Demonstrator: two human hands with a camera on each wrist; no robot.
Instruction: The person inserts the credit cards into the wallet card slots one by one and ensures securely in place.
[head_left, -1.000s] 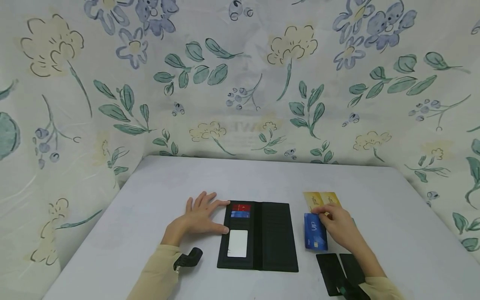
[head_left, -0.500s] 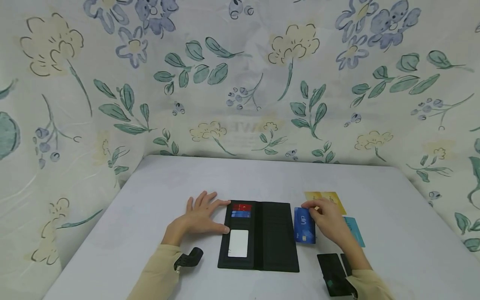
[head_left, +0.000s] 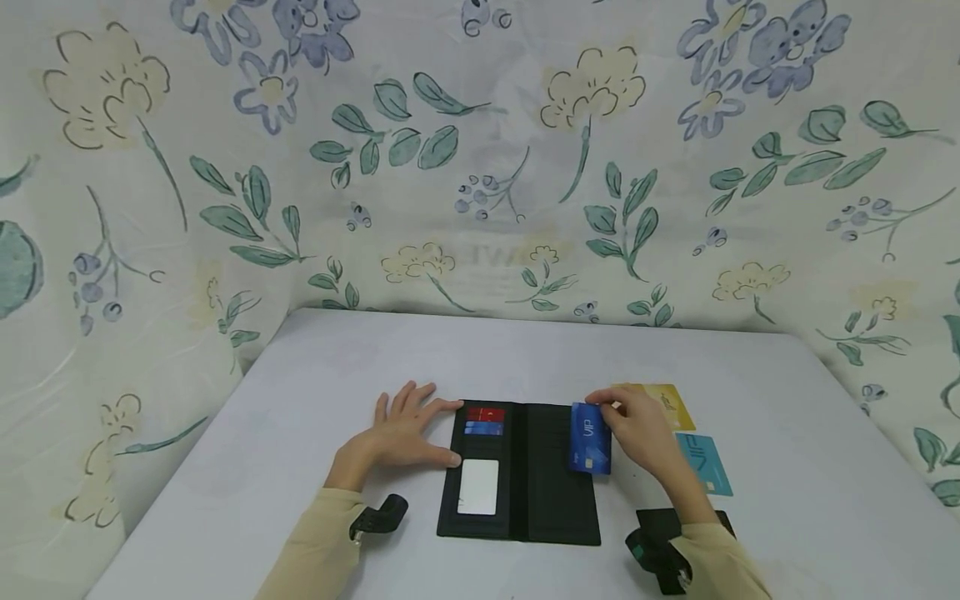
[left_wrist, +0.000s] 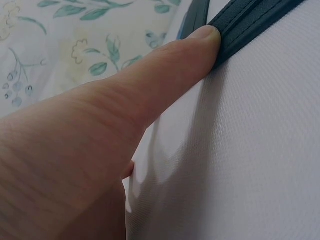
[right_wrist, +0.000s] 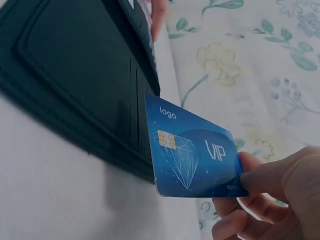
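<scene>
Blue VIP chip card (right_wrist: 187, 165): pinched at one end between thumb and fingers of the right hand (head_left: 636, 427), tilted, overlapping the outer edge of the wallet on that hand's side; contact between card and wallet cannot be told. Printed "logo", "VIP" and a line-drawn diamond.

Black bifold wallet (head_left: 558, 504): lying open between the hands. Left hand (head_left: 405, 437) spread wide, its thumb touching the near-side edge, its index fingertip at the upper corner.

Red card (head_left: 486, 414) and blue slotted card (head_left: 483, 428): in the wallet's upper slots, nearest the left hand. White insert (head_left: 477, 487): in the pocket below them, just past the left thumb.

Gold card (head_left: 673, 405): beyond the right hand, which covers part of it. Teal card (head_left: 705, 467): to the right of the right hand, alongside the forearm, overlapped slightly at one side.

Black flat item (head_left: 657, 522): under the right forearm, mostly hidden by the sleeve (head_left: 720, 567) and a black wrist mount (head_left: 651, 552); exact kind unclear. A matching mount (head_left: 380, 515) projects below the left hand.

Surface: white tabletop (head_left: 360, 350), finely textured, extending beyond both hands. Room: pale floral sheeting (head_left: 495, 275) behind the table and to the left of the left hand, printed with yellow blooms, violet-blue flowers, berries and green leaf sprigs.
</scene>
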